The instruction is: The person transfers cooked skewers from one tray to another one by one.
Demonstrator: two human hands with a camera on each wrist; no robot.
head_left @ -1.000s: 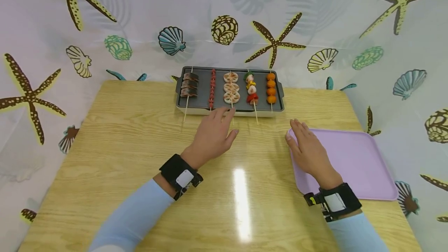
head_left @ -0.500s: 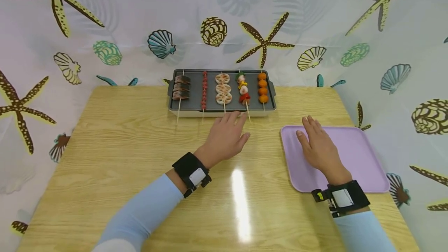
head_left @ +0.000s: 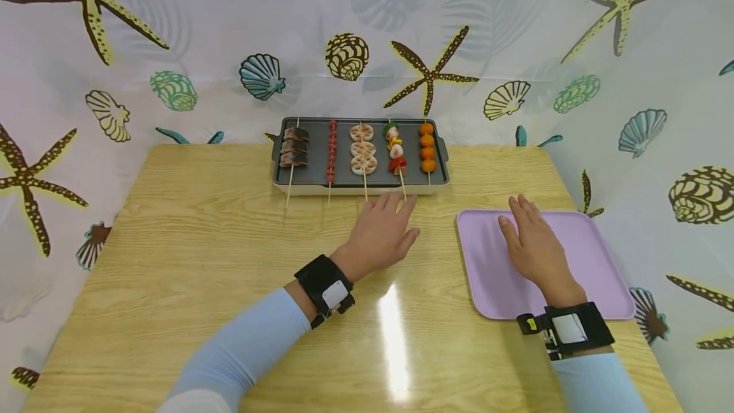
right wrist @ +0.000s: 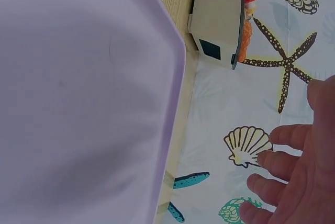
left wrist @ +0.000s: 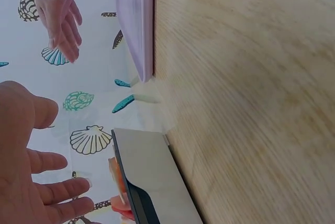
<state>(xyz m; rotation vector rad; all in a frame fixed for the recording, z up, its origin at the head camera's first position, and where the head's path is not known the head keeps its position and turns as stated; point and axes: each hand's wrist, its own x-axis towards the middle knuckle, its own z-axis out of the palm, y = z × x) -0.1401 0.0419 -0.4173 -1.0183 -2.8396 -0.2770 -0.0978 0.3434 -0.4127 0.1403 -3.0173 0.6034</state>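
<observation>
My left hand point(head_left: 381, 231) is held with fingers spread just in front of a grey-topped grill point(head_left: 318, 161), fingertips near the stick ends of the lotus root skewer point(head_left: 363, 148) and the mixed vegetable skewer point(head_left: 395, 150). Nothing lies in its palm in the left wrist view, where its fingers point(left wrist: 63, 190) are apart. Over the lilac tray point(head_left: 487, 279) hovers my right hand point(head_left: 539, 250), fingers extended and holding nothing. Also on the grill lie a skewer of dark-skinned chunks point(head_left: 294, 148), a thin red beaded skewer point(head_left: 331, 152) and an orange ball skewer point(head_left: 427, 148).
Both stand on a wooden table point(head_left: 201, 228), the grill at its back edge and the tray at the right. A shell-and-starfish patterned cloth point(head_left: 321, 11) hangs behind and along the sides. Several skewer sticks jut past the grill's front edge.
Left hand has shifted right along the grill front, from the lotus root skewer toward the mixed vegetable one. Right hand has moved rightward, farther over the tray. The head view has turned slightly.
</observation>
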